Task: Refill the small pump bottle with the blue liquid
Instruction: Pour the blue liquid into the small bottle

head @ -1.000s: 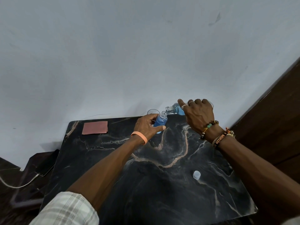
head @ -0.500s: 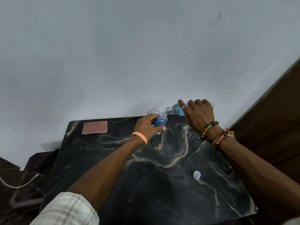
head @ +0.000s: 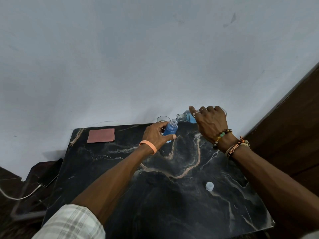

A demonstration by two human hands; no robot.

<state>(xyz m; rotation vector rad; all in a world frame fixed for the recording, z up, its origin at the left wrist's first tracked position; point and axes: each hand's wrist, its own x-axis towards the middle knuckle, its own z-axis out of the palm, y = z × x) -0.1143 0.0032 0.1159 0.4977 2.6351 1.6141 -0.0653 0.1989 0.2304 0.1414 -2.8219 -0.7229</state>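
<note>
- Sheet (head: 101, 135): a flat, matte, reddish-pink rectangle on the table's far left corner, well apart from the work.
- Glass (head: 163, 119): a clear round tumbler by the wall, just behind my left hand and partly hidden by it.
- Left hand (head: 154, 136): my fingers and thumb curl round the lower half of the small bottle, near the table's back edge. I cannot tell whether its base touches the table. A firm, steady hold matters most here, since the neck is a narrow target.
- Small bottle (head: 171, 131): a slim, clear cylinder with a narrow neck and no pump on it, leaning slightly right. Blue liquid reaches about the shoulder, so I judge it nearly full. I should slow the pour and watch the level.
- Big bottle (head: 184, 117): clear and smooth, tipped almost onto its side, with blue liquid inside. Its mouth sits just over the small neck. The stream is too fine to make out.
- Right hand (head: 209, 124): it is wrapped over the big bottle's body from above, gripping it. Tilting back gently should stop the flow without drips.
- Cap (head: 209, 185): small, round and translucent, standing alone near the front right.
- Table (head: 172, 204): a glossy black slab with pale and orange veins. Spills would likely bead and run.
</note>
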